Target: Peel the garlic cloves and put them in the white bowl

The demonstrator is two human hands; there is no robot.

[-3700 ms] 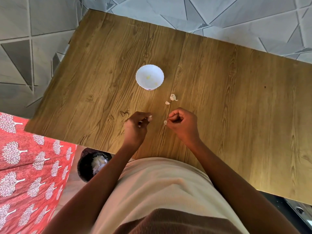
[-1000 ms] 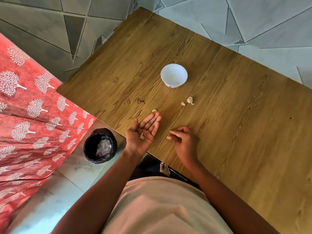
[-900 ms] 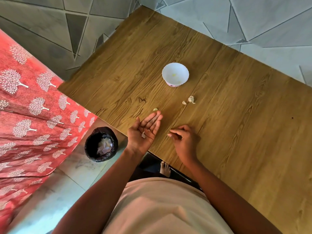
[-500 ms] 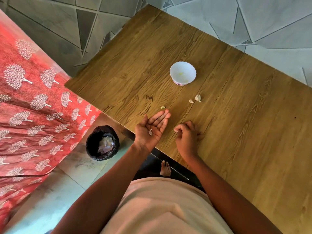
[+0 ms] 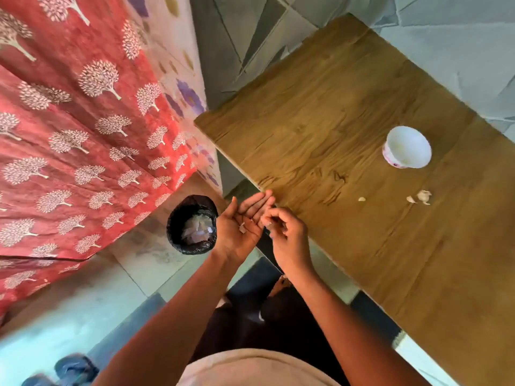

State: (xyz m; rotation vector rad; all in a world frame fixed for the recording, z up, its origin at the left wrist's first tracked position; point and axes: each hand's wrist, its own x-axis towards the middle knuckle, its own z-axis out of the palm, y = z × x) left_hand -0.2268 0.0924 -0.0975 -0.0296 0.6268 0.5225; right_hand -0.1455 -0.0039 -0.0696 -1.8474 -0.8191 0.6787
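Observation:
The white bowl stands on the wooden table, with something pale inside it. Three garlic pieces lie on the wood in front of the bowl: a small one, another small one and a larger one. My left hand is held palm up just off the table's near edge, fingers straight, with a scrap of garlic skin lying on the palm. My right hand is right beside it, fingertips curled together over the left fingers; what they pinch is too small to tell.
A black-lined bin with pale scraps inside stands on the floor just left of my left hand. A red cloth with white tree prints hangs at the left. Dark footwear lies at the lower left.
Both hands have moved off the table's near edge toward the bin. The left palm stays open with the skin scrap on it. The view has swung left.

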